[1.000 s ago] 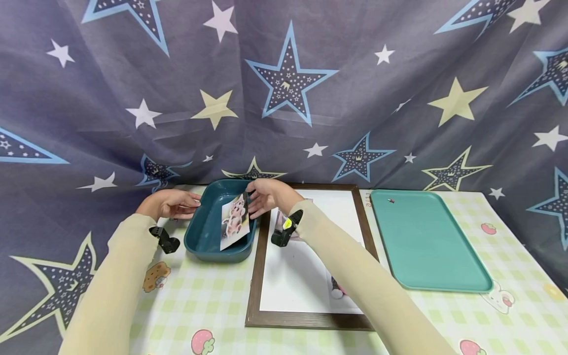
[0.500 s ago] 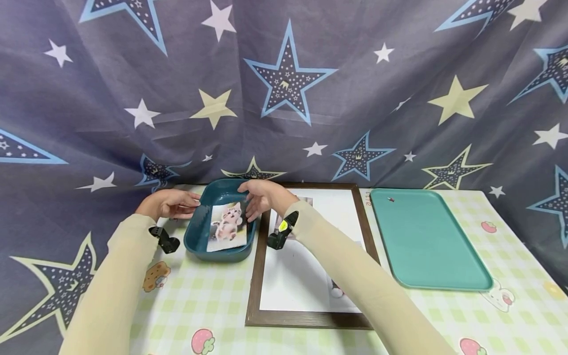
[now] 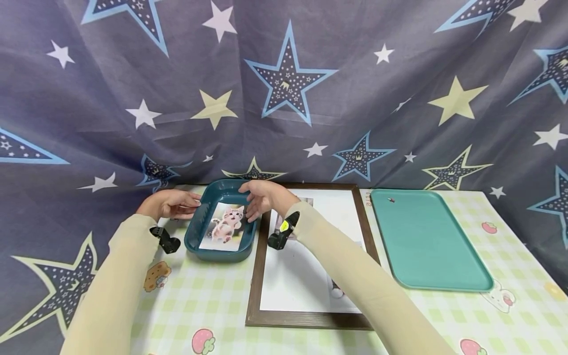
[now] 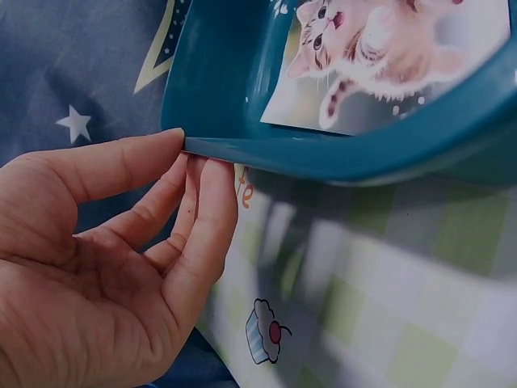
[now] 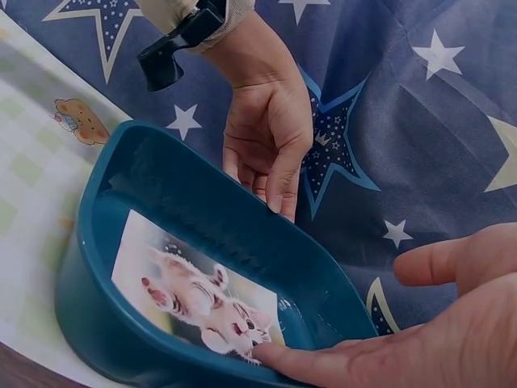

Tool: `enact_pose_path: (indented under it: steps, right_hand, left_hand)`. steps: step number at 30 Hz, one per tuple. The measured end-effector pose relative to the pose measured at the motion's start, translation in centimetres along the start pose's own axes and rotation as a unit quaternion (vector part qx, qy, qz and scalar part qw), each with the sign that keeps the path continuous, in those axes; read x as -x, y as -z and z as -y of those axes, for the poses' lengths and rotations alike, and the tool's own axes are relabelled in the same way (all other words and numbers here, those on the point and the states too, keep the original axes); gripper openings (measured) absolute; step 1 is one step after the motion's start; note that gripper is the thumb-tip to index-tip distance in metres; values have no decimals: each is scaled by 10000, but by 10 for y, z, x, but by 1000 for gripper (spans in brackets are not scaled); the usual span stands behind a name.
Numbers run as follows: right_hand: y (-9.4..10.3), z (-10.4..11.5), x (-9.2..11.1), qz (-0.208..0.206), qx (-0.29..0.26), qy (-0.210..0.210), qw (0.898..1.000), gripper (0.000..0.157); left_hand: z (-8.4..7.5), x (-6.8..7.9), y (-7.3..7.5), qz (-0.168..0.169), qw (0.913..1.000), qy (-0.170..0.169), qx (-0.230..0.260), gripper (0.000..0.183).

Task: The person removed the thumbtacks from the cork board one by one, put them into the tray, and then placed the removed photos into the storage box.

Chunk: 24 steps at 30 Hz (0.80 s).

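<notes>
My left hand pinches the left rim of a dark teal plastic basin between thumb and fingers; the left wrist view shows the thumb on the rim's edge. A photo print of a kitten lies face up in the basin. Over the basin's right rim hangs my right hand, its fingers loosely spread and nothing gripped. In the right wrist view, one fingertip overlaps the corner of the photo by the kitten's head.
A white board in a brown frame lies right of the basin, with prints partly hidden under my right forearm. Farther right is a flat green tray bearing a small red pushpin-like item. A star-patterned curtain rises behind the table.
The photo has gone from tilted near my right hand to flat in the basin, released. My right hand shifted slightly left; my left hand stayed on the rim.
</notes>
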State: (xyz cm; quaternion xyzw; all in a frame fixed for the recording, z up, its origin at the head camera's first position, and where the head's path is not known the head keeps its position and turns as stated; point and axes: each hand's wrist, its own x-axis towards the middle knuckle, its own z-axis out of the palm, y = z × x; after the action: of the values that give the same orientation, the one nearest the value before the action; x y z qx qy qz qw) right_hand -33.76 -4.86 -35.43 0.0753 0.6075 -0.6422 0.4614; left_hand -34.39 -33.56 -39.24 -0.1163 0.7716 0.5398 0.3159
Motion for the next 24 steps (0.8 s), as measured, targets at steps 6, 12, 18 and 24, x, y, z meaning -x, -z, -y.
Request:
enact_pose_path:
  steps: [6,12,18,24]
  right_hand:
    - [0,-1,1,-6,2,35,10000,67]
    - [1,-2,1,24,-61,87,9999,67]
    - [4,-1,4,67,30,106,9999,65]
    - [10,0,8,151,291,279,9991,60]
  left_hand:
    - [0,0,-1,-7,10000,-6,24,67]
    - [0,0,0,5,10000,-8,-4,66]
    - [0,-2,1,-16,10000,5,6,66]
    - [-1,-2,0,6,10000,24,-20,67]
